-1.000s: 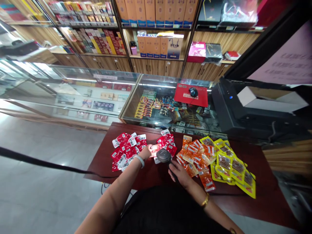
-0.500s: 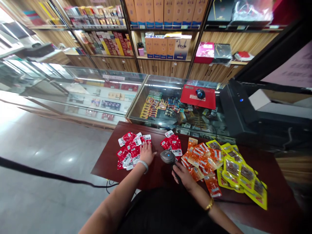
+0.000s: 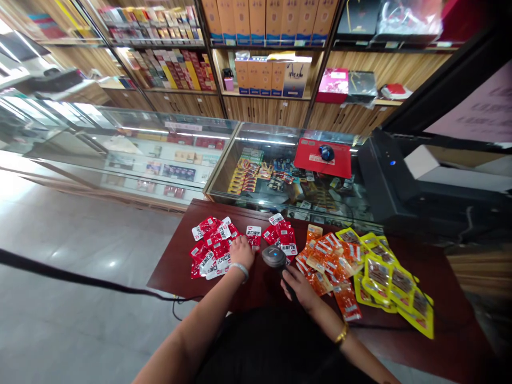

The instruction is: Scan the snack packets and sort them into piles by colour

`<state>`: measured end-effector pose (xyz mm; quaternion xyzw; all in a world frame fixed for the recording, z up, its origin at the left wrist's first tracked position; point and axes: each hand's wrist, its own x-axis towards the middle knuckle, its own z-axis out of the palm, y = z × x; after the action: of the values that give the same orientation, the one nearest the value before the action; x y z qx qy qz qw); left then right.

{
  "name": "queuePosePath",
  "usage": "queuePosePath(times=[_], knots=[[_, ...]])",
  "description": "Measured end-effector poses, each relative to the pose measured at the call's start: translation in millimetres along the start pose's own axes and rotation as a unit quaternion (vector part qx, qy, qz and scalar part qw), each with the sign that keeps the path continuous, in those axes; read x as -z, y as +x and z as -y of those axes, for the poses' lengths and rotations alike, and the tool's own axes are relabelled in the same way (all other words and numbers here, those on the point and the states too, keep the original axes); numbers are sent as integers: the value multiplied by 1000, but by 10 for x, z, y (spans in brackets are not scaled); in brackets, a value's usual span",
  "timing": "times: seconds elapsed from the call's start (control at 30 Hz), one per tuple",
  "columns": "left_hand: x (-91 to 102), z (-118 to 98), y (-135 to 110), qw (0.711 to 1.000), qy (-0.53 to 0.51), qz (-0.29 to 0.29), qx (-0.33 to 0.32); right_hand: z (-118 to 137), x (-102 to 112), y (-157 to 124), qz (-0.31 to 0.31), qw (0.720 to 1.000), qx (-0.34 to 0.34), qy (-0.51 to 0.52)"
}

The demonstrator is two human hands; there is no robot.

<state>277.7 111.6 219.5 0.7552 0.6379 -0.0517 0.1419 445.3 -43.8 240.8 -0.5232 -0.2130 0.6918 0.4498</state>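
Note:
My right hand is wrapped round the handle of a black barcode scanner, whose head points away over the table and shows a small blue light. My left hand has its fingers curled on the lower edge of a red and white snack packet, close to the tabletop. To its left lies a pile of similar red packets. A smaller group of red packets lies just beyond the scanner head.
Orange snack packets and yellow-edged packets cover the right side of the dark red table. Behind it stands a glass display case with a red mat and a mouse. Dark equipment stands at right.
My left hand has drawn one red packet rightward from the left pile, and its fingers are more curled. My right hand and the scanner have barely moved.

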Motion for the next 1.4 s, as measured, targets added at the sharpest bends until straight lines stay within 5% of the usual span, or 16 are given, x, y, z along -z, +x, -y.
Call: queuePosePath(times=[0.17, 0.33, 0.83, 1.0, 1.07, 1.2, 1.4], knots=[[1, 13, 198, 999, -1, 41, 13, -11, 7, -11, 4, 1000, 8, -22], [-89, 100, 271, 976, -171, 123, 54, -17, -6, -29, 10, 999, 5, -45], [-113, 315, 131, 936, -342, -19, 80, -6, -14, -61, 20, 999, -15, -43], [-63, 77, 107, 885, -463, 48, 10, 13, -24, -63, 30, 998, -14, -59], [-6, 95, 46, 906, -420, 48, 9, 35, -52, -56, 39, 997, -13, -67], [115, 415, -163, 981, -150, -25, 118, 92, -131, -49, 51, 995, -26, -76], [100, 704, -377, 986, 0, 1, 165, 129, -212, -54, 49, 995, -44, -79]])
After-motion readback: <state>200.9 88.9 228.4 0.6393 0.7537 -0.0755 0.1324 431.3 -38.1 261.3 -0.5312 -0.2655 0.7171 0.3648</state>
